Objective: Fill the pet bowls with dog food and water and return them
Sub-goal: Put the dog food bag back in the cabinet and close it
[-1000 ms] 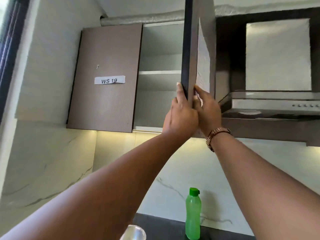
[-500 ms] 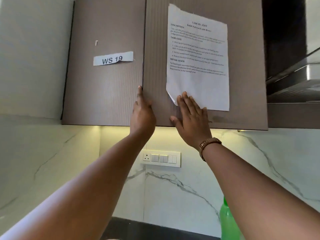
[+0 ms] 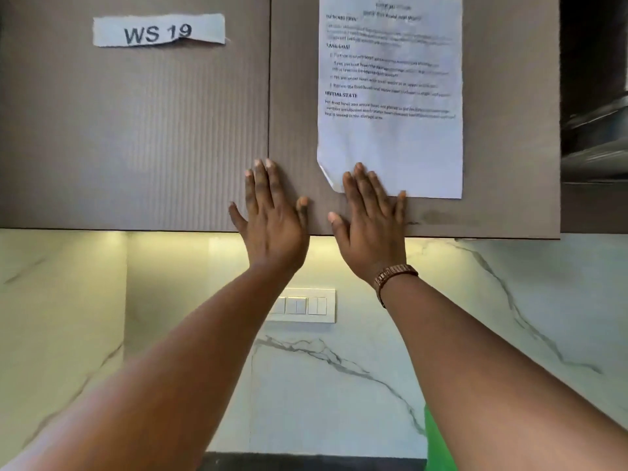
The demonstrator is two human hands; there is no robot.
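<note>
Both my hands lie flat against the closed right door point(image 3: 509, 164) of a brown wall cabinet. My left hand point(image 3: 272, 215) presses near the door's left edge, fingers straight and spread. My right hand point(image 3: 370, 219), a watch at its wrist, presses beside it, its fingertips over the lower left corner of a printed task sheet point(image 3: 390, 113) stuck on the door. A sliver of a green bottle point(image 3: 436, 443) shows behind my right forearm. No pet bowls or dog food are in view.
The left cabinet door point(image 3: 136, 137) carries a "WS 19" label point(image 3: 158, 30). A white switch panel point(image 3: 306, 305) sits on the marble backsplash point(image 3: 323, 385) below. A range hood point(image 3: 594, 147) is at the right edge. A dark counter strip point(image 3: 306, 462) shows at the bottom.
The right cabinet door swung from open to fully closed. Both hands went from gripping its edge to lying flat on its front, and the view moved closer.
</note>
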